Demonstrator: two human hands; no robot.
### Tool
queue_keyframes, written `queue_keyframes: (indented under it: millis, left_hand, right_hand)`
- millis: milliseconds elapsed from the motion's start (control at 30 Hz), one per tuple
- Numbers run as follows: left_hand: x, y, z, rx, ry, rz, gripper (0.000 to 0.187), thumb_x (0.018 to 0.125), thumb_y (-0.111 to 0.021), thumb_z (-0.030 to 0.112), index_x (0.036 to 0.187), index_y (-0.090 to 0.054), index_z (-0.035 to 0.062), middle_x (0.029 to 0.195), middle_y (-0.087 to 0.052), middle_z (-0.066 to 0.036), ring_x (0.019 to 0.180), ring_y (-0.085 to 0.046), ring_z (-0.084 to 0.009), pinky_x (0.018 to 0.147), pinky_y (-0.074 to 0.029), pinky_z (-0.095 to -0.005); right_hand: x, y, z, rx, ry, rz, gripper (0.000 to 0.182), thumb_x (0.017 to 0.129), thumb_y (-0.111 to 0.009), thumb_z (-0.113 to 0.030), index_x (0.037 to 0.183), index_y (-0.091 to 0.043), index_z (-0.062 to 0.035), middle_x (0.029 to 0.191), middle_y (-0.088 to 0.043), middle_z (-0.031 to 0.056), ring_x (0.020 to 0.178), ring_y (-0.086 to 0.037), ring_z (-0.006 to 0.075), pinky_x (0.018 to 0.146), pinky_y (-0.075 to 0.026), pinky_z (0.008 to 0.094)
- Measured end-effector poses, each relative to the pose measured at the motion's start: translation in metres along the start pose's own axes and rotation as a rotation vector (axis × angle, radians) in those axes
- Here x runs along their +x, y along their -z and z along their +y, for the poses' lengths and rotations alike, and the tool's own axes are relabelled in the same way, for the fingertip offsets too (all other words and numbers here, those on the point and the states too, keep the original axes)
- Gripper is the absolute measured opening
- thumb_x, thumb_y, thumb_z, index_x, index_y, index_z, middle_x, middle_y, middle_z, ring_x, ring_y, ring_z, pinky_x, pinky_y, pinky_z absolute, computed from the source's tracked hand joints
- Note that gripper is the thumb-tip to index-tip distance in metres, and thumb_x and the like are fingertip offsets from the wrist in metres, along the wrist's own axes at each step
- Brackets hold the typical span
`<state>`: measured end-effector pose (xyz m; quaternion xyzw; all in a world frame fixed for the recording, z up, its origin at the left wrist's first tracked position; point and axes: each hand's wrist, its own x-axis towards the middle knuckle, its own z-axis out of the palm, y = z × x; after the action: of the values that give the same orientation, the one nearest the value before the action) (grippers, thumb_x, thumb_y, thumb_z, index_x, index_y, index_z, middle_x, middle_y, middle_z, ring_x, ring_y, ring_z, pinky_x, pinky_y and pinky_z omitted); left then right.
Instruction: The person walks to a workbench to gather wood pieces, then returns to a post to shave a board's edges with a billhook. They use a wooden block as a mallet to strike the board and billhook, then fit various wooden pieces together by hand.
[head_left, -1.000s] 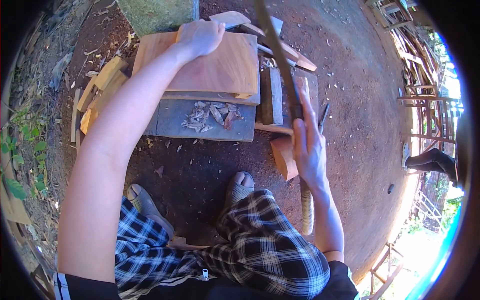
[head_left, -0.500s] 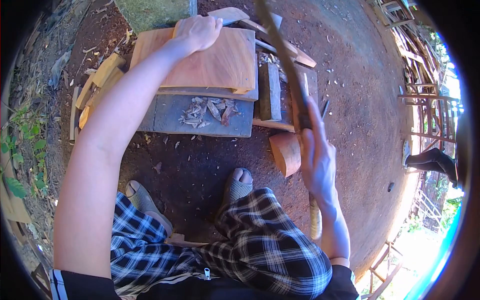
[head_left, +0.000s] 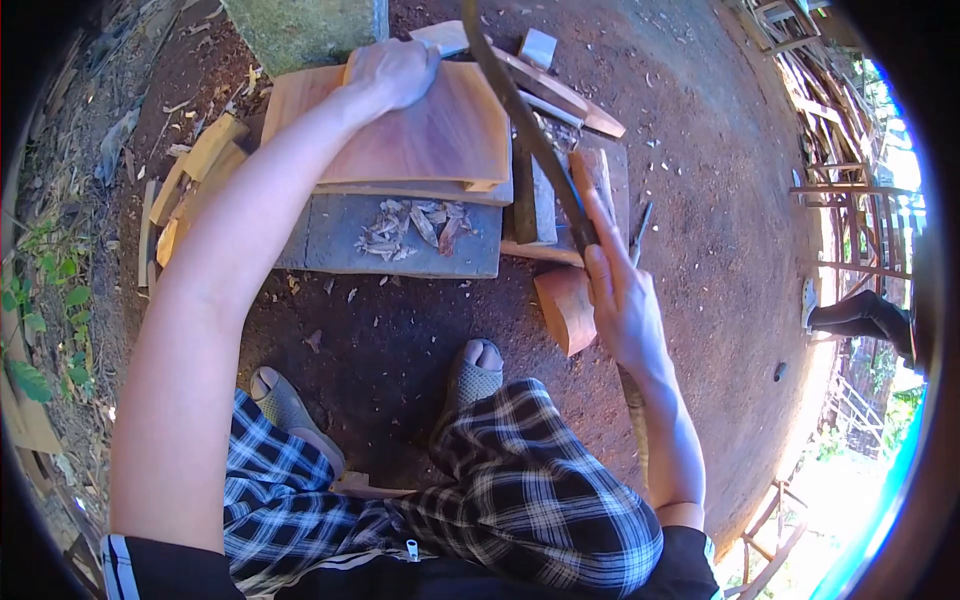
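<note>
My left hand (head_left: 393, 75) is closed over the far edge of a thick reddish-brown wooden board (head_left: 420, 130); its fingertips are partly hidden. That board rests on another piece of wood, above a grey plank (head_left: 420, 258). Wood chips (head_left: 385, 232) lie on the plank in front of it. In my right hand (head_left: 628, 310) is a long-handled machete, its dark curved blade (head_left: 520, 110) slanting up and left past the board's right side. My index finger stretches along it. The pale handle (head_left: 637, 415) runs back beneath my forearm.
A wood block (head_left: 565, 308) lies on the dirt right of the plank. Wood offcuts (head_left: 205, 155) sit at the left, and a dark wooden bar (head_left: 538, 205) at the right. A mossy stone block (head_left: 305, 30) stands behind. Another person's leg (head_left: 860, 318) shows far right.
The machete's blade has swung left and down, closer to the board's right edge, and my right hand has shifted slightly. My left hand keeps its place on the board.
</note>
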<state>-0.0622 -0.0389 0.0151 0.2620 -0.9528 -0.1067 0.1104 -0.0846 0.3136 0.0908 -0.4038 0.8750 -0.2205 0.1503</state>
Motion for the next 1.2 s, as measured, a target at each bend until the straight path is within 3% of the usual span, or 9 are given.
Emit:
queue_keyframes:
  millis: [200,433,500,700,800,900,933,1100,1200]
  left_hand:
    - [0.003,-0.003,0.000,0.022,0.009,-0.065,0.058,0.101,-0.031,0.044,0.092,-0.069,0.0011,0.095,-0.069,-0.025,0.093,-0.065,-0.0443,0.085,-0.050,-0.0539]
    - [0.001,0.000,0.001,0.020,-0.014,-0.033,0.058,0.101,-0.033,0.045,0.093,-0.069,0.0004,0.093,-0.068,-0.027,0.091,-0.066,-0.0446,0.085,-0.050,-0.0541]
    - [0.002,0.000,0.002,-0.004,-0.008,-0.048,0.058,0.101,-0.033,0.045,0.092,-0.069,0.0003,0.093,-0.068,-0.026,0.091,-0.066,-0.0447,0.085,-0.050,-0.0542]
    - [0.002,0.002,0.002,0.021,-0.013,-0.005,0.059,0.101,-0.032,0.045,0.091,-0.070,0.0001,0.094,-0.068,-0.026,0.091,-0.066,-0.0446,0.084,-0.051,-0.0542]
    - [0.003,-0.002,0.004,0.023,-0.020,-0.021,0.060,0.101,-0.031,0.045,0.091,-0.069,0.0003,0.095,-0.068,-0.026,0.092,-0.066,-0.0446,0.085,-0.050,-0.0539]
    - [0.001,-0.004,0.002,0.037,0.001,-0.075,0.059,0.101,-0.031,0.046,0.091,-0.069,0.0011,0.095,-0.068,-0.025,0.093,-0.065,-0.0443,0.085,-0.050,-0.0534]
    - [0.000,-0.003,0.002,0.034,-0.006,-0.054,0.059,0.101,-0.031,0.046,0.091,-0.069,0.0012,0.095,-0.069,-0.025,0.093,-0.065,-0.0443,0.085,-0.050,-0.0533]
    - [0.001,0.002,0.005,0.041,-0.015,-0.040,0.060,0.101,-0.032,0.047,0.093,-0.070,0.0006,0.096,-0.068,-0.026,0.093,-0.066,-0.0440,0.086,-0.051,-0.0532]
    - [0.003,-0.001,0.003,0.032,-0.014,-0.060,0.060,0.101,-0.032,0.046,0.092,-0.070,0.0008,0.095,-0.068,-0.026,0.092,-0.066,-0.0443,0.085,-0.051,-0.0531]
  right_hand:
    - [-0.006,0.004,-0.017,0.172,0.053,0.236,0.048,0.105,-0.035,-0.031,0.151,-0.035,-0.0197,0.123,-0.063,0.0227,0.104,-0.067,0.0344,0.086,-0.050,0.0422]
    - [-0.002,0.010,0.002,0.155,-0.057,-0.025,0.048,0.103,-0.038,-0.025,0.150,-0.035,-0.0170,0.136,-0.053,0.0238,0.111,-0.061,0.0437,0.092,-0.050,0.0487]
    - [-0.003,0.011,-0.003,0.169,0.200,0.219,0.048,0.103,-0.040,-0.027,0.151,-0.035,-0.0183,0.138,-0.051,0.0241,0.117,-0.057,0.0422,0.092,-0.051,0.0478]
    - [0.002,0.000,0.005,-0.034,-0.049,-0.013,0.047,0.103,-0.041,-0.024,0.150,-0.036,-0.0196,0.110,-0.065,0.0274,0.092,-0.067,0.0430,0.083,-0.055,0.0486]
    - [-0.003,0.011,-0.007,0.102,0.055,0.067,0.048,0.103,-0.040,-0.024,0.150,-0.035,-0.0201,0.129,-0.058,0.0222,0.098,-0.065,0.0425,0.082,-0.056,0.0487]
    - [-0.006,0.012,-0.019,0.201,0.068,0.210,0.046,0.105,-0.036,-0.031,0.149,-0.039,-0.0208,0.117,-0.066,0.0219,0.103,-0.068,0.0314,0.084,-0.053,0.0416]
    - [-0.003,0.011,-0.013,0.140,0.105,0.188,0.049,0.102,-0.041,-0.024,0.151,-0.034,-0.0200,0.133,-0.056,0.0210,0.103,-0.063,0.0436,0.083,-0.055,0.0481]
    - [0.004,0.004,-0.002,0.015,-0.104,-0.042,0.048,0.103,-0.041,-0.025,0.150,-0.036,-0.0200,0.134,-0.055,0.0209,0.107,-0.061,0.0445,0.089,-0.052,0.0488]
    - [0.003,0.011,-0.007,0.123,0.189,0.198,0.047,0.103,-0.041,-0.025,0.149,-0.036,-0.0216,0.140,-0.051,0.0168,0.111,-0.059,0.0442,0.092,-0.051,0.0515]
